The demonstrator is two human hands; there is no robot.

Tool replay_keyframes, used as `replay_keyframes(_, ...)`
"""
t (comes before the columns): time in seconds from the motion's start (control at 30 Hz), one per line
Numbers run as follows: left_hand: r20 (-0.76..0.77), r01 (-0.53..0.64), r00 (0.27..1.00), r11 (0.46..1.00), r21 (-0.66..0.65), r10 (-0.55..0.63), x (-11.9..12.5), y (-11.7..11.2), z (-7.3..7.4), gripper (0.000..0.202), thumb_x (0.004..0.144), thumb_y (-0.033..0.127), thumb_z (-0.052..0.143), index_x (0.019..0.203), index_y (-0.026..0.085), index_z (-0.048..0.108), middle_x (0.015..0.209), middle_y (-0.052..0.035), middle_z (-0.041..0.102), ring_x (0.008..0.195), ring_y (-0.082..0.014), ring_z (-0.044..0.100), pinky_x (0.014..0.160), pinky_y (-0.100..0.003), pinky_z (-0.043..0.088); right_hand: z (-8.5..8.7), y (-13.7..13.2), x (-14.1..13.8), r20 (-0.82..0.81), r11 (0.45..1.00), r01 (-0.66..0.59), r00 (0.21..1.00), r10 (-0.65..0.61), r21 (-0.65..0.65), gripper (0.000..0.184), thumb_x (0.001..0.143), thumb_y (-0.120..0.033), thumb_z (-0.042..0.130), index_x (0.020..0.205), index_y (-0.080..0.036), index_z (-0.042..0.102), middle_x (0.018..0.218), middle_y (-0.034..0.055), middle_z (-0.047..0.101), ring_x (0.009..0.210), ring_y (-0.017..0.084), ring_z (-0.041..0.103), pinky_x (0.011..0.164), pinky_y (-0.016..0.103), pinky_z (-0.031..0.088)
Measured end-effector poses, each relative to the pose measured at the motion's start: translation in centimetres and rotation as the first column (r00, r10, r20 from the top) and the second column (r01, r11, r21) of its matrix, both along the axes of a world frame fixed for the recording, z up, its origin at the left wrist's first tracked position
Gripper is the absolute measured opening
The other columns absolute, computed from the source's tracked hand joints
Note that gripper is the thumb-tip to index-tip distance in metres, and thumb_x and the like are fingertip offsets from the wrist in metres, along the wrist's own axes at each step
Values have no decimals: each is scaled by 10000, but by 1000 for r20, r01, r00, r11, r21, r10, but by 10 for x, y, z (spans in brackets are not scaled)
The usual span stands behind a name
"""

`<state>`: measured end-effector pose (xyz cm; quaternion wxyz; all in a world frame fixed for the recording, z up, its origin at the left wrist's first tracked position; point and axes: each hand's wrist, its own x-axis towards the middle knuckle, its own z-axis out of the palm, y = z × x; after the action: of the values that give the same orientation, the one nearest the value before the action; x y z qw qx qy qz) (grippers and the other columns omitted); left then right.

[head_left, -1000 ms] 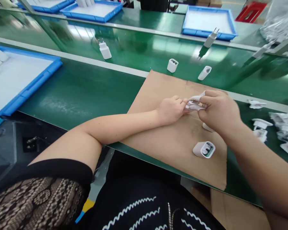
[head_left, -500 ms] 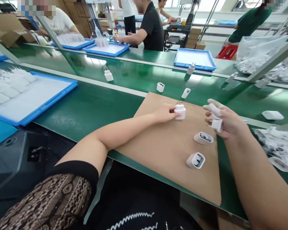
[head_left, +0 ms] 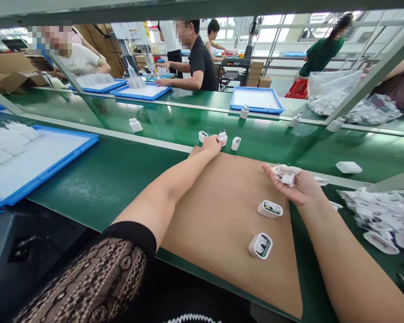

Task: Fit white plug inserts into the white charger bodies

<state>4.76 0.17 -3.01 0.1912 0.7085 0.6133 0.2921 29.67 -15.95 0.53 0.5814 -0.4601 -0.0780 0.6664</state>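
Observation:
My left hand (head_left: 211,145) reaches out over the far edge of the brown cardboard sheet (head_left: 222,215) and pinches a white plug charger (head_left: 222,137) above the green conveyor belt (head_left: 175,125). Two more white chargers (head_left: 202,136) (head_left: 235,143) stand on the belt on either side of it. My right hand (head_left: 294,186) lies palm up over the cardboard's right edge, with small white plastic pieces (head_left: 285,173) resting in it. Two open white charger housings (head_left: 270,209) (head_left: 260,245) lie on the cardboard near that hand.
A blue tray (head_left: 47,157) with white chargers sits at the left. More blue trays (head_left: 256,99) (head_left: 141,92) stand across the belt, where other people work. A heap of white parts (head_left: 384,215) lies at the right. Loose chargers (head_left: 135,124) (head_left: 348,167) rest on the belt.
My left hand carried the charger from the cardboard out to the belt. My right hand drew apart, turned palm up and keeps the small white pieces. The view tilted upward.

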Motion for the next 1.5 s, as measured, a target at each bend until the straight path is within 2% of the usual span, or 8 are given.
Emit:
replay_keyframes(0.3,13,-356,934,921,157,358,-46,12,1,551,784,84,687,1296,153,497,1504,-186,440,1448,-331,371,1186,-442,311,-2,-4,-14,81,995,-95,992,92,28,218,873,-59,493,944,-188,652,999,96,734,915,187,742,649,290,656)
replay_keyframes(0.53,24,-218,976,966,139,217,-89,11,12,319,871,279,779,1084,182,562,1267,-118,592,1190,-257,549,1068,-466,448,-7,-8,-17,326,977,-208,928,182,46,203,714,-161,707,898,-219,643,781,16,668,632,123,627,417,156,405)
replay_keyframes(0.73,15,171,984,956,238,-180,-64,-74,12,376,816,522,818,986,244,629,1075,-35,661,982,-198,602,900,-393,531,-2,-15,-28,757,848,-516,599,260,117,250,634,-305,759,807,-192,618,663,19,607,606,133,546,506,229,411)
replay_keyframes(0.83,-6,448,891,879,164,-453,-37,-117,2,407,790,522,830,979,207,654,1028,-39,677,963,-207,625,854,-367,525,2,-20,-33,770,781,-610,562,302,139,351,650,-333,731,951,-201,608,759,33,659,638,145,569,518,243,399)
replay_keyframes(0.97,43,535,840,839,94,-541,-15,-144,-11,486,703,456,909,1010,173,662,1029,-61,676,990,-222,641,865,-358,525,-2,-24,-34,832,802,-582,507,226,137,466,619,-283,678,1055,-230,523,867,36,706,688,173,624,517,242,405)
replay_keyframes(1.07,229,536,822,844,3,-522,-18,-148,-12,657,634,385,952,1162,161,631,1141,-88,663,934,-186,647,790,-318,541,-5,-25,-35,946,830,-553,298,125,65,376,639,-286,649,1002,-225,577,848,37,702,701,193,636,563,278,438)
replay_keyframes(1.23,434,573,756,816,-76,-490,-27,-149,-9,348,786,295,827,1080,164,695,998,-36,693,801,-122,622,733,-276,520,10,-33,-52,973,770,-637,-197,-119,-35,287,738,-247,575,984,-234,722,881,53,693,770,222,622,609,318,416)
replay_keyframes(1.5,463,553,747,832,-37,-476,-19,-149,-18,310,757,363,844,951,163,709,902,-14,683,791,-135,625,719,-283,511,12,-40,-74,754,732,-656,-572,-321,-186,129,818,-270,548,821,-213,663,893,56,611,659,168,508,497,286,229)
